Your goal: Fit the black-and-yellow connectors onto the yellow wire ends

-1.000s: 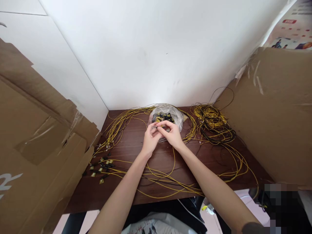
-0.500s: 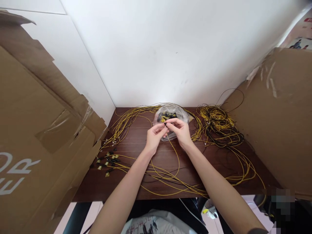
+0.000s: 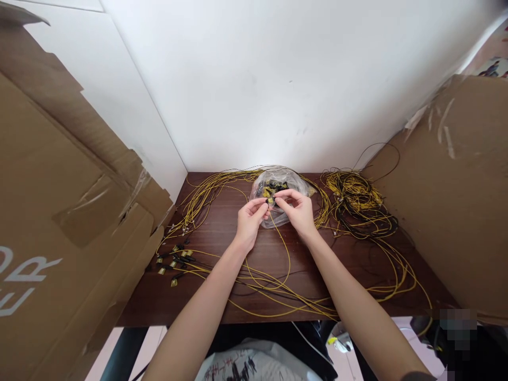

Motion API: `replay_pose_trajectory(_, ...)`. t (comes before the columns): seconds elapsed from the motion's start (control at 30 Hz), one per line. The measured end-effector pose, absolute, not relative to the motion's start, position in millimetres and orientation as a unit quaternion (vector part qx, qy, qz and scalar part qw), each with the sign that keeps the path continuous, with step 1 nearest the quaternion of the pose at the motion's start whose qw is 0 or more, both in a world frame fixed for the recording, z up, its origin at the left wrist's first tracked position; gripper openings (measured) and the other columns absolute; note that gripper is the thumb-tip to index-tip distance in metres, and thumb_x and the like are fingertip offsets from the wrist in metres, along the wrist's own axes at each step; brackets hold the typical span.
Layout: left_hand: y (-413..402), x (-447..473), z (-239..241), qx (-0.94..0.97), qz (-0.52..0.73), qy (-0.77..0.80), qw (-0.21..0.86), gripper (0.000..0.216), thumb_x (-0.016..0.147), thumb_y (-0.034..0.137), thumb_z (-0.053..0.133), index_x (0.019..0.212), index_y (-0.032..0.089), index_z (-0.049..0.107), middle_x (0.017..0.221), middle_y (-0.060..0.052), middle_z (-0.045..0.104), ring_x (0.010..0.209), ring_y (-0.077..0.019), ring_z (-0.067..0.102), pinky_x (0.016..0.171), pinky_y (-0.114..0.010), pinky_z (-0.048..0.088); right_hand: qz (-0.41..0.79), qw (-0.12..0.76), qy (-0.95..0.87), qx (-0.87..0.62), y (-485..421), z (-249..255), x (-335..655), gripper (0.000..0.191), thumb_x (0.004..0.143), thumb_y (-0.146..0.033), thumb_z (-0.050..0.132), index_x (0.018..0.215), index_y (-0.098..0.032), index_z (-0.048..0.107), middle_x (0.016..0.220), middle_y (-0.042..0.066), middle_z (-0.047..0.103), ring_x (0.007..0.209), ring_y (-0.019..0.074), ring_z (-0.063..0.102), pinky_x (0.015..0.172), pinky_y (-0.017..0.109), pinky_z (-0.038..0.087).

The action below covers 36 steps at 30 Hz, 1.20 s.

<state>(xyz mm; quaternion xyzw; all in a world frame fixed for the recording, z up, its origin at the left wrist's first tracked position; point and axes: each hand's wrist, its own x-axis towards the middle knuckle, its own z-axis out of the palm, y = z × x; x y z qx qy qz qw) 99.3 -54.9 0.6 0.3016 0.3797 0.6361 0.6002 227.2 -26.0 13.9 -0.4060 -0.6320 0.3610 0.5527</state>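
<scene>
My left hand [image 3: 249,219] pinches a small black connector between thumb and fingertips, above the front of the plastic bag. A thin yellow cable [image 3: 283,243] hangs from between the hands and curves down onto the table. Just to the right, my right hand [image 3: 298,211] is closed, thumb against forefinger, on a small black piece partly hidden by the fingertips. A narrow gap with something yellow in it shows between the two sets of fingertips. Behind them, the clear plastic bag [image 3: 297,184] lies open with black and yellow parts [image 3: 273,186] inside.
Cable ends with black and yellow connectors [image 3: 174,263] lie at the left of the brown table [image 3: 222,217]. Bundled yellow and black cables [image 3: 353,196] are heaped at the right. Cardboard [image 3: 99,196] stands on the left, with another cardboard panel [image 3: 444,201] on the right.
My fingertips have moved slightly apart, and a yellow bit now shows between them. Otherwise both hands stay over the bag, and the view has shifted a little.
</scene>
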Motion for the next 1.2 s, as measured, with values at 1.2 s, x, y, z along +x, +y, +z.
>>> replay_pose_trajectory(1.2,-54.5,99.5,-1.9,0.327,0.643,0.387,0.575,0.023,0.062,0.023,0.074,0.082,0.013,0.068,0.071,-0.002,0.065,0.06,-0.0066,0.054,0.058,-0.019,0.041,0.333,0.524,-0.677,-0.394,-28.0,9.9,225.8,0.009,0.078,-0.022,0.06,0.083,-0.018,0.066,0.078,0.002,0.066,0.064,0.0129,0.058,0.064,0.027,0.046)
